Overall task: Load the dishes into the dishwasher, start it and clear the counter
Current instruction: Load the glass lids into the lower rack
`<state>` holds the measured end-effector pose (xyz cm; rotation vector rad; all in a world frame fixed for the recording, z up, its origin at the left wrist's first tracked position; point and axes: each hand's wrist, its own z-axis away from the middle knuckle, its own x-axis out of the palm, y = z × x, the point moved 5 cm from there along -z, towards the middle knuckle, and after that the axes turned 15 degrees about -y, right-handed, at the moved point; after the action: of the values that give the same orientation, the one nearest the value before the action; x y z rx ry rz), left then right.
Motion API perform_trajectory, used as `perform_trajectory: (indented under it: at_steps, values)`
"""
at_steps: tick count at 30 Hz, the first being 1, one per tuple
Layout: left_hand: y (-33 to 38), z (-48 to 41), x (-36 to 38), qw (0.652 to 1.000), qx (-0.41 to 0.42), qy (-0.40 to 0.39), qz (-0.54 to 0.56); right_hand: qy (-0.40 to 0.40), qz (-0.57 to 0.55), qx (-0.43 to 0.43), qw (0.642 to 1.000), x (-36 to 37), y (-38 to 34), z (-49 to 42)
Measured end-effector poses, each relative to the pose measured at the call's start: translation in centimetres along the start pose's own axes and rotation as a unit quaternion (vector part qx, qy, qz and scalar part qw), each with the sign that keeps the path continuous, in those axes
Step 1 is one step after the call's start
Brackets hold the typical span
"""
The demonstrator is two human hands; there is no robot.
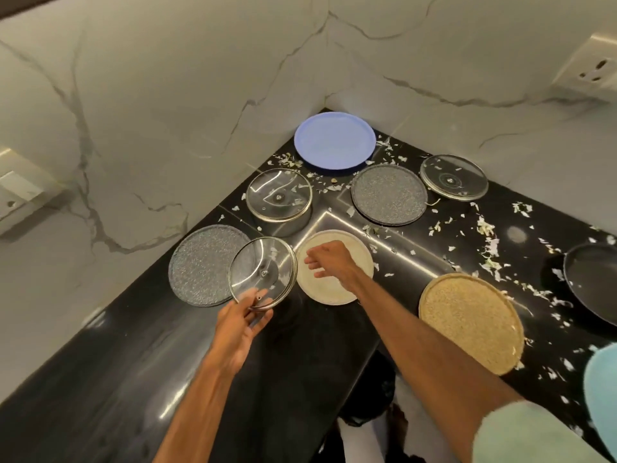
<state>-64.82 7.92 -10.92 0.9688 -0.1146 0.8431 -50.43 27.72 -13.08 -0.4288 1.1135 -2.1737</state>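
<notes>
My left hand (242,320) pinches the near rim of a glass lid (262,273) and holds it tilted above the black counter (133,379). The lid overlaps a grey speckled plate (200,265) at the left. My right hand (329,260) hovers with relaxed fingers over a cream plate (334,289) and holds nothing. Farther back lie a second glass lid (279,194), a dark grey plate (389,194), a third glass lid (453,177) and a blue plate (335,141) in the corner.
A tan speckled plate (470,322) lies at the right front, a black pan (592,279) at the right edge and a light blue dish (602,389) below it. White food scraps (490,248) litter the counter. Marble walls carry sockets (591,66) on both sides.
</notes>
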Motion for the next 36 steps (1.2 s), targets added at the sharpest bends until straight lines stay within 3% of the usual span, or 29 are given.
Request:
perform_trajectory:
  at_steps: [5,11,15,19,26,30,33,36]
  values:
    - [1.8,-0.7,-0.4,1.000,-0.008,0.008,0.029,-0.024,-0.132,0.022,0.991,1.8,-1.6,-5.3]
    - [3.6,-1.8,-1.1,1.000,-0.010,0.018,-0.006,0.024,-0.243,0.027,0.969,1.9,-2.2,-11.9]
    - [3.9,-2.6,-0.9,0.999,-0.014,0.020,-0.030,0.055,-0.303,0.021,0.951,1.9,-2.9,-14.7]
    - [3.6,-2.8,-0.9,0.999,-0.018,0.015,-0.046,0.031,-0.325,0.006,0.945,2.5,-4.7,-15.6]
    - [3.6,-1.4,-1.2,0.997,-0.022,0.010,-0.067,-0.010,-0.364,-0.044,0.930,1.5,-3.7,-9.7]
    - [4.4,-0.5,0.0,0.982,0.016,-0.008,-0.186,-0.017,-0.360,-0.089,0.929,-0.1,-0.1,-2.9]
    - [5.0,0.5,2.7,0.963,0.050,-0.049,-0.259,0.030,-0.310,-0.110,0.944,-2.9,2.2,2.7]
    - [4.9,1.0,5.9,0.926,0.089,-0.111,-0.349,0.107,-0.190,-0.129,0.967,-7.2,3.7,8.6]
